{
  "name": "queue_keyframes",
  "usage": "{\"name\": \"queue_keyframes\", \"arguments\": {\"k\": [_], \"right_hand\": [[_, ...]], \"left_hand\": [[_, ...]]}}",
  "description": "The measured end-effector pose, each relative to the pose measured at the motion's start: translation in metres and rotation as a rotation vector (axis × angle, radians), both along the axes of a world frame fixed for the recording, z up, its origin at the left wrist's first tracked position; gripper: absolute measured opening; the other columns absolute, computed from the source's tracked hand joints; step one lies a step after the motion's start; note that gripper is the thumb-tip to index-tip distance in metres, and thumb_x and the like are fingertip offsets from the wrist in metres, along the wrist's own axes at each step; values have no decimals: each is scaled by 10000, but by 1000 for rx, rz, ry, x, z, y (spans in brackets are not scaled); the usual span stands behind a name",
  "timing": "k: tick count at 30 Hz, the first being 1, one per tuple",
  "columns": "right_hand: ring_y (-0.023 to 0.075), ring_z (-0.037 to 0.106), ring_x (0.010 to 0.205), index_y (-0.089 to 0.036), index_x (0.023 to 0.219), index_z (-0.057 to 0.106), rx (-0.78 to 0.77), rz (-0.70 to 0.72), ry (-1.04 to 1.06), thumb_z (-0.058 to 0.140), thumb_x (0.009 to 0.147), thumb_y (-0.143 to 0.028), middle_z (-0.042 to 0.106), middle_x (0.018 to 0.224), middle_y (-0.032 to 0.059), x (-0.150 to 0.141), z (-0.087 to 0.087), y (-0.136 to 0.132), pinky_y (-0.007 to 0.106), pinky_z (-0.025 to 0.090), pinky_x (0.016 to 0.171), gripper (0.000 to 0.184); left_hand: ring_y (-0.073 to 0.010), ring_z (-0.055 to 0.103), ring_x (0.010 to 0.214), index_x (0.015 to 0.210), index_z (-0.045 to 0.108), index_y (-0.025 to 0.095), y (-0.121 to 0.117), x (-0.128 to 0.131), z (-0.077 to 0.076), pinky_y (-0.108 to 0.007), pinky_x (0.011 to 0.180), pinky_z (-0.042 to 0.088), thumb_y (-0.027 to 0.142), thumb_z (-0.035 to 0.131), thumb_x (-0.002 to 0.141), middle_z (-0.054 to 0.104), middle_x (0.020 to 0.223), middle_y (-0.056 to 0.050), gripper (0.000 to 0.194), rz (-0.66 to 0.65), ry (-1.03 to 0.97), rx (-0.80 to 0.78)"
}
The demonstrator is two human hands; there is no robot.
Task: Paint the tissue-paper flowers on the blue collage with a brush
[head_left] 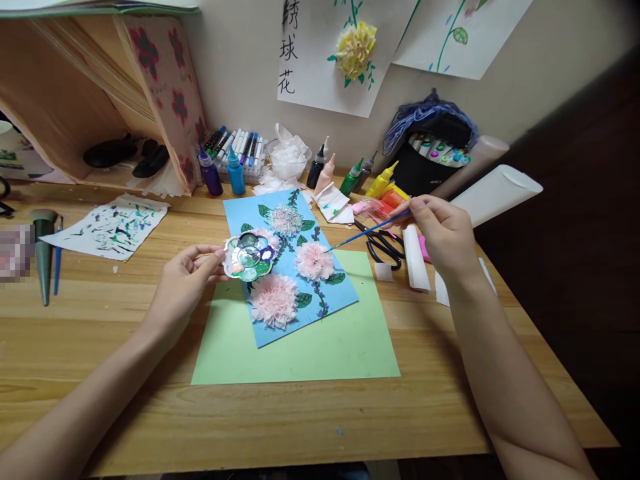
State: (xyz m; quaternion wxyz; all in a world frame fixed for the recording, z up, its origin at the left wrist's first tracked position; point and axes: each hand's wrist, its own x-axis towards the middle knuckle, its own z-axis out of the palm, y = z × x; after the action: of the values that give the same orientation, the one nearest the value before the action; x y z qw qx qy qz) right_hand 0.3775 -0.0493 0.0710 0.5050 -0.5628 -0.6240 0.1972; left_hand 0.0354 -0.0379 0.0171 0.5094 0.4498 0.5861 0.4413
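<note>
Over a wooden table (240,423) — pinching a palette (249,256) centre-left in a half-curled left hand (193,270), a brush (370,230) centre-right in a closed right hand (440,227) — pointed at a pink flower (314,261).

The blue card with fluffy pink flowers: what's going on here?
A person's right hand holds a thin blue paintbrush, its tip at the right-hand ruffled pink flower on the blue card. The left hand holds a white flower-shaped paint palette over the card's left side. The card lies partly on a pale green sheet.
</note>
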Motion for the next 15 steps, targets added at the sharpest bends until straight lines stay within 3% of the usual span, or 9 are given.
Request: {"name": "queue_keyframes", "arguments": {"k": [5, 11, 15], "right_hand": [[131, 658, 661, -240, 760, 687, -57, 81, -63, 511, 852, -455, 686, 732, 12, -8, 0, -2, 269, 498, 611, 292], [131, 648, 659, -255, 790, 691, 1, 4, -67, 510, 862, -427, 679, 680, 6, 1, 0, -1, 268, 479, 605, 260], [126, 647, 649, -248, 785, 696, -35, 79, -42, 514, 859, -428, 684, 706, 8, -2, 2, -2, 268, 487, 607, 266]], "left_hand": [[-87, 620, 662, 892, 627, 169, 0, 1, 0, -162, 626, 524, 364, 711, 696, 657, 748, 2, 289, -1, 4, -4], [-82, 604, 627, 878, 622, 165, 0, 3, 1, -166, 611, 521, 364, 715, 689, 653, 737, 0, 290, 0, -2, -12], [-80, 604, 635, 884, 618, 165, -1, 3, 3, -162, 615, 522, 346, 725, 683, 651, 740, 0, 291, -14, -11, -13]]}}
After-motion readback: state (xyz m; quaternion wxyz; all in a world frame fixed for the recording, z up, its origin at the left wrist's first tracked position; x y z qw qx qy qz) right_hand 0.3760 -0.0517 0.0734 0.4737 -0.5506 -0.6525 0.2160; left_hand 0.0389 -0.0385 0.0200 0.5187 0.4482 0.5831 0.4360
